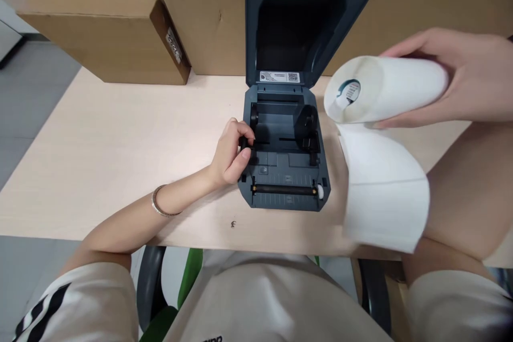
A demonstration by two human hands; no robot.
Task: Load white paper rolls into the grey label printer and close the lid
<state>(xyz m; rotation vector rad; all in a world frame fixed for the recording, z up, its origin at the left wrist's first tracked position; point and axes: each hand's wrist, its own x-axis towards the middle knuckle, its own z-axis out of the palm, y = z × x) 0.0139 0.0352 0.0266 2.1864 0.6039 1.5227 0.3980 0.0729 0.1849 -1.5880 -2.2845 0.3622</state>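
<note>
A dark grey label printer (276, 160) stands on the table with its lid (312, 16) raised. Inside are a roll bay with black guides and, near the front, a black roller (284, 189). My left hand (234, 154) is at the printer's left side, fingers curled over the wall onto a black part there. To the right of the printer, my right hand (457, 75) grips a roll of white labels (409, 88), its hollow core facing left. A loose strip of labels (385, 192) hangs from the roll towards the table's front edge.
Behind the printer rises a large cardboard box (212, 16). Another cardboard box (96, 37) stands at the back left of the wooden table (120, 144). A chair's black armrests (151, 283) flank my body below the front edge.
</note>
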